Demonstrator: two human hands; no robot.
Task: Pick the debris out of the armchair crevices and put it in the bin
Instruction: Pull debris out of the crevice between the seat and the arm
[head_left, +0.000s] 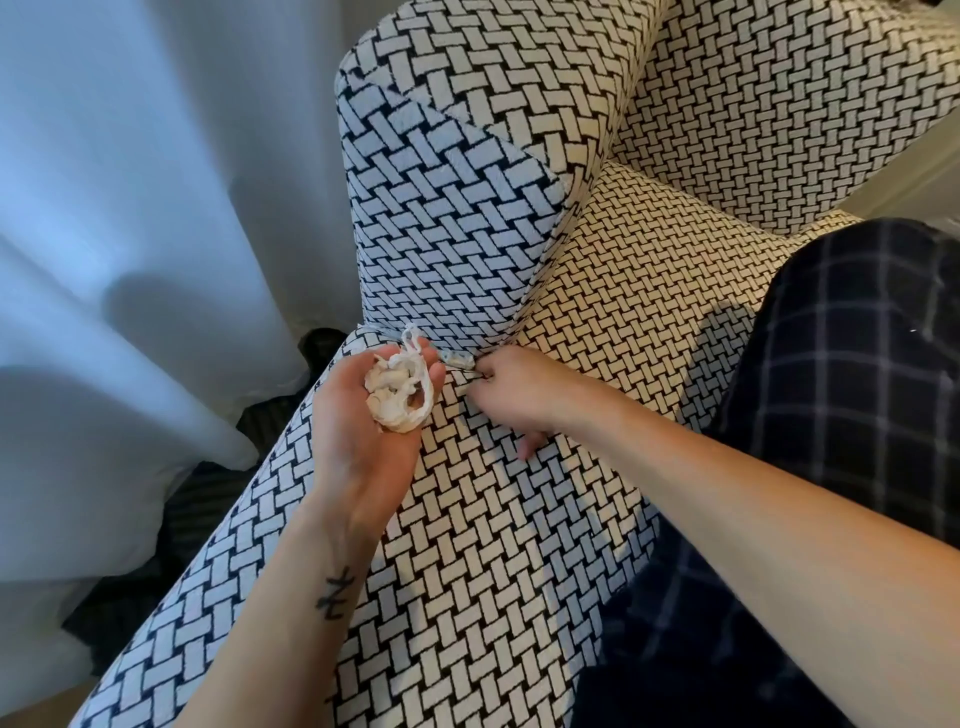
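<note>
The wad of white debris (397, 392), crumpled paper with a loop of string sticking up at the far end, sits in my left hand (363, 436). That palm faces up and the grip is cupped loosely round the wad, just above the armchair (467, 545). Right beside its fingertips a small pale scrap (457, 358) pokes out of the crevice (514, 340) where the upright padded panel meets the lower cushion. My right hand (511, 392) is down at that seam, knuckles up, fingers curled in tight, the grip pinching the near end of the scrap, with one finger spread out on the cushion behind. The basket-weave black-and-white fabric covers everything here. My checked trouser leg (841, 389) rests on the chair to the right. To the left hangs a pale curtain (130, 208), with dark striped floor covering (208, 493) below it.
</note>
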